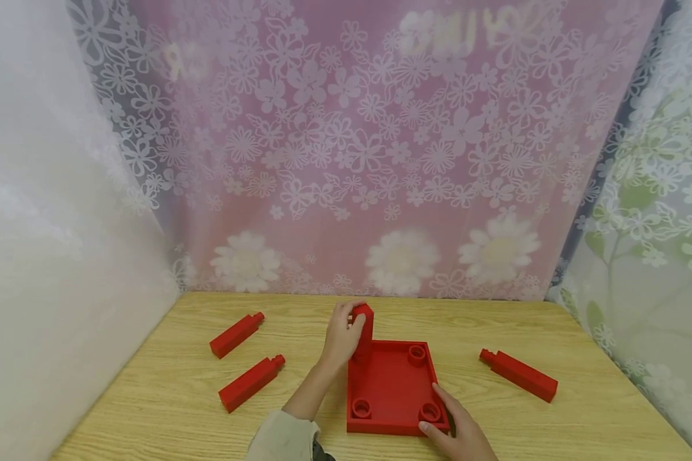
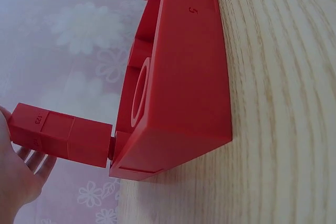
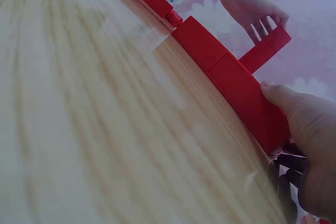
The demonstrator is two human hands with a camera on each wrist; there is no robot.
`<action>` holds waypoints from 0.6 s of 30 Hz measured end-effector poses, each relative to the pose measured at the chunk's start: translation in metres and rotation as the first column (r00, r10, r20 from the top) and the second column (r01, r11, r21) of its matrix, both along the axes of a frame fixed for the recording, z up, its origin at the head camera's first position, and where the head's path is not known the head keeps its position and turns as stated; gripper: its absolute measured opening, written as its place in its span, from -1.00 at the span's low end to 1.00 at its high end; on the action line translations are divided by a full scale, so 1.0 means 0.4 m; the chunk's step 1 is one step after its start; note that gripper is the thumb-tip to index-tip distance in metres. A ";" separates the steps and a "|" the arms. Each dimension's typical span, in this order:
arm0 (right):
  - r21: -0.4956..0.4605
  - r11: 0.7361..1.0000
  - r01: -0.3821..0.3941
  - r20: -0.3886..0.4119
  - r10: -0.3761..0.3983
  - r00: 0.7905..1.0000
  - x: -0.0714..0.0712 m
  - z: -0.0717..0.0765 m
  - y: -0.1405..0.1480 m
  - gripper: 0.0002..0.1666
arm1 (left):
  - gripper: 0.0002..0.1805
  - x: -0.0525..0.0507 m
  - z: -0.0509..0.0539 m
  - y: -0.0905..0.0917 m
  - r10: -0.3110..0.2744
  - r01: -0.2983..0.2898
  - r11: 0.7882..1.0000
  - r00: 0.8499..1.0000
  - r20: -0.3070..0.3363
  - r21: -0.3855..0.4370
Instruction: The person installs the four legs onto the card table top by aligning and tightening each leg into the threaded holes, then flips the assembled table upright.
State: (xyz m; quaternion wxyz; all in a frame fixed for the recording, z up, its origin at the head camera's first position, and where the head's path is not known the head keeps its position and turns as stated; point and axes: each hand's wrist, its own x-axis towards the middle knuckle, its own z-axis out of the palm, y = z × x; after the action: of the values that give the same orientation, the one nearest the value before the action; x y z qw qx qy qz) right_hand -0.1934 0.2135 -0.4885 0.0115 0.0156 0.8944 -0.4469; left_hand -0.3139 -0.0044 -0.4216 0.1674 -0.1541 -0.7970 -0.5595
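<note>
My left hand (image 1: 341, 336) grips the upper part of a red table leg (image 1: 366, 333), a square post standing upright at the far left corner of a red square tabletop (image 1: 389, 384). In the left wrist view, the narrow neck of that leg (image 2: 86, 140) shows at the tabletop's rim; its very end is hidden inside. The tabletop lies with its raised rim and round sockets facing up. At its near right corner, my right hand (image 1: 461, 429) holds the edge, thumb on the rim beside a socket (image 1: 429, 412), other fingers round the outer side.
Two more red legs with knobbed ends lie on the left of the wooden table, one farther back (image 1: 236, 335) and one nearer (image 1: 251, 384). Another red leg (image 1: 521, 375) lies to the right. Flowered curtains (image 1: 346, 160) stand behind and beside the table.
</note>
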 end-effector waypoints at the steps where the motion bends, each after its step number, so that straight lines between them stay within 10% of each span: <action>1: -0.001 1.000 0.000 0.002 0.000 1.000 0.000 0.001 0.000 0.03 | -0.67 -0.001 0.000 0.000 0.002 -0.002 1.000 1.000 -0.002 -0.008; 18: -0.009 1.000 -0.002 -0.007 0.002 1.000 0.002 0.001 0.001 0.02 | -0.41 0.009 -0.014 0.010 0.032 -0.034 0.998 0.998 0.048 0.054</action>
State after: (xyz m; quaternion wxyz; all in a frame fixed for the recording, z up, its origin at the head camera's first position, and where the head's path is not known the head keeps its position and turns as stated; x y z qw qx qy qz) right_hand -0.1925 0.2138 -0.4880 0.0088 0.0128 0.8924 -0.4511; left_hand -0.3102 -0.0004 -0.4273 0.1620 -0.1232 -0.7874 -0.5818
